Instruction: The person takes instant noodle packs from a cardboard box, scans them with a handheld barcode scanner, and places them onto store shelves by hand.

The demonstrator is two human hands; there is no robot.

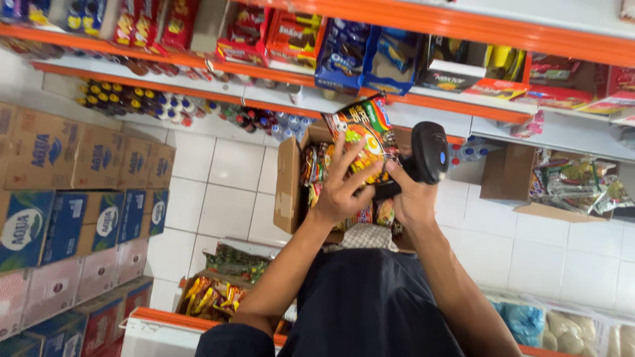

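Fingers (344, 160) of the left hand (342, 192) are spread up the back of a noodle packet (362, 134), a bright one with red, yellow and green print, pinching it from below so it stands up in front of the shelves. The right hand (411, 198) is wrapped tight around the grip of a black handheld scanner (428, 153), whose head sits just beside the packet's right edge, basically touching it. Both hands are held up over an open cardboard box (289, 185) on the white tiled floor (225, 178), and the box is stuffed with more packets of the same sort. There's another open carton (506, 175) off to the right with greenish packets in it, and a smaller one with yellow and red snack bags (210, 295) down near the person's left elbow. On the left side of the aisle you've got stacked cartons (79, 198) in brown, blue and pink. Up top run orange-edged shelves (463, 26) loaded with biscuit packs (344, 53) and boxes, and a lower shelf has rows of small bottles (139, 102) with yellow and white caps.
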